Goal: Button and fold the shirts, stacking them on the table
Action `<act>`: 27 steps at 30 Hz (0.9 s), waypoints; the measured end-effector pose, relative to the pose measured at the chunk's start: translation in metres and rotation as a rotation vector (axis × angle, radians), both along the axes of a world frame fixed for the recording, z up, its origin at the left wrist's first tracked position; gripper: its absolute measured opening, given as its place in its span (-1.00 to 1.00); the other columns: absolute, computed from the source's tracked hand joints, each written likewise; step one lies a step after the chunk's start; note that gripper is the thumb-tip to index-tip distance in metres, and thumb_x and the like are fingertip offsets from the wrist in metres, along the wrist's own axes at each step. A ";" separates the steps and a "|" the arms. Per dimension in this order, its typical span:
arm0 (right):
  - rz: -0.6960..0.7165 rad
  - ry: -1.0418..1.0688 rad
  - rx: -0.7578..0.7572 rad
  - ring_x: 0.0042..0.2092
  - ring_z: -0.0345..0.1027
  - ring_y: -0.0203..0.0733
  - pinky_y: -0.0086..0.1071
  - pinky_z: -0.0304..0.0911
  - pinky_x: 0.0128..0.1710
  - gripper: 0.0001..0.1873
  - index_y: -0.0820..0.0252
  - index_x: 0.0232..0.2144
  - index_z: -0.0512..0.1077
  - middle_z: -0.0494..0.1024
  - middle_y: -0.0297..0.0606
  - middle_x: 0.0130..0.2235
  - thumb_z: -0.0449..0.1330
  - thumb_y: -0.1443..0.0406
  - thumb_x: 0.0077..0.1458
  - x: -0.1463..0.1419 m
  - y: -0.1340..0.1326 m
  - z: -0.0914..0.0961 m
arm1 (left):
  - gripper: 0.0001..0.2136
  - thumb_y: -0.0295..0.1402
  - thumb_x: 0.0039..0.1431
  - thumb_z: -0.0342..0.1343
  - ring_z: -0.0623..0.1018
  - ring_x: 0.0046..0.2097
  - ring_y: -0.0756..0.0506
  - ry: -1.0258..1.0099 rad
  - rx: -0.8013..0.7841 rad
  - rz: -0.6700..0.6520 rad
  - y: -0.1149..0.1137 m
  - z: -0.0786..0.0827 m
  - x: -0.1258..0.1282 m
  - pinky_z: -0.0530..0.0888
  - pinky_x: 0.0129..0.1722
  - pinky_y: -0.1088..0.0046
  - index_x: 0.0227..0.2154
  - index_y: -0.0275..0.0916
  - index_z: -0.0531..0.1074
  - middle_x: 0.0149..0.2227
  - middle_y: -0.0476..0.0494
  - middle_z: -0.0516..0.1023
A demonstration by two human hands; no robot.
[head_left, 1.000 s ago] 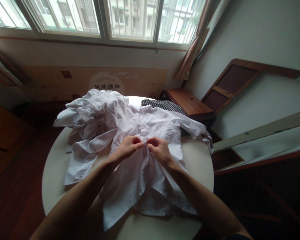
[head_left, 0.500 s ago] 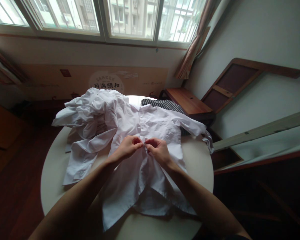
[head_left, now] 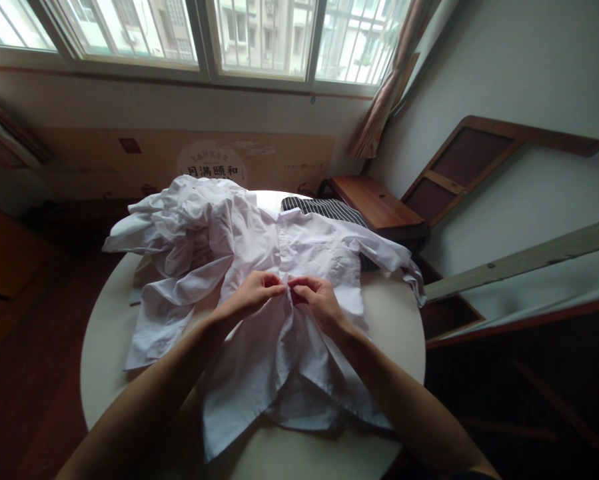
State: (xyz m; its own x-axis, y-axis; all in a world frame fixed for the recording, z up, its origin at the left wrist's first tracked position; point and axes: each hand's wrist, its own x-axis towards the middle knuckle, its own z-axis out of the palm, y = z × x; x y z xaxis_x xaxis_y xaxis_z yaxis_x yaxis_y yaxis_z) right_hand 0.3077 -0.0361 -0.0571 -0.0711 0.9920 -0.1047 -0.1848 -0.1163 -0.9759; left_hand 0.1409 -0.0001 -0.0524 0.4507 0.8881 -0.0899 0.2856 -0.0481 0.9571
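Note:
A white button-up shirt [head_left: 319, 243] lies spread on the round table, its collar at the far side and its hem toward me. Its front is closed near the collar, and the two front edges part below my hands. My left hand [head_left: 259, 291] pinches one edge of the front placket between thumb and fingers. Close against it, my right hand [head_left: 316, 297] pinches the other side of the placket. The fingertips nearly meet, and any button between them is hidden.
Crumpled white garments [head_left: 184, 213] are heaped at the table's left. Dark striped cloth [head_left: 324, 209] lies behind the shirt on the pale table [head_left: 104, 333]. A wooden stool or bench [head_left: 379, 200] stands beyond at the right, below the window.
Both hands stay at the same place on the placket. Only the right fingers shift slightly, the index finger and thumb moving a little.

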 end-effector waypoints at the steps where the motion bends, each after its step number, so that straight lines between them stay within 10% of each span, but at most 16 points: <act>1: 0.004 0.010 -0.005 -0.45 0.36 -0.32 -0.43 0.32 -0.40 -0.85 0.23 -0.46 0.52 0.55 -0.31 -0.46 0.22 0.29 -0.17 0.000 0.000 0.000 | -0.71 -0.17 -0.08 0.16 0.30 -0.51 0.05 -0.014 -0.026 -0.003 0.000 0.000 0.000 0.22 -0.46 0.52 -0.50 -0.37 0.48 -0.58 -0.01 0.39; 14: -0.028 -0.326 0.287 -0.35 0.42 -0.23 -0.36 0.35 -0.29 -0.84 0.20 -0.37 0.46 0.56 -0.26 -0.37 0.27 0.29 -0.08 0.000 -0.010 -0.003 | -0.65 -0.11 -0.15 0.25 0.28 -0.51 0.07 -0.240 -0.330 -0.109 0.004 -0.015 -0.003 0.21 -0.49 0.55 -0.49 -0.34 0.40 -0.53 -0.01 0.33; 27: -0.067 -0.427 0.358 -0.35 0.41 -0.21 -0.36 0.32 -0.28 -0.86 0.17 -0.36 0.47 0.55 -0.27 -0.35 0.24 0.32 -0.08 -0.004 -0.012 -0.007 | -0.69 -0.16 -0.13 0.25 0.35 -0.47 0.05 -0.282 -0.290 -0.089 -0.002 -0.012 0.002 0.26 -0.45 0.53 -0.51 -0.36 0.42 -0.51 -0.03 0.41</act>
State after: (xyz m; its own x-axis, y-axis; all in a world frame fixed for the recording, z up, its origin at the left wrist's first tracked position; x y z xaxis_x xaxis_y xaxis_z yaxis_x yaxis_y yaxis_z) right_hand 0.3041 -0.0480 -0.0644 -0.0315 0.9718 0.2335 0.2396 0.2341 -0.9422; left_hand 0.1428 -0.0021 -0.0640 0.5676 0.8004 -0.1926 0.0170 0.2225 0.9748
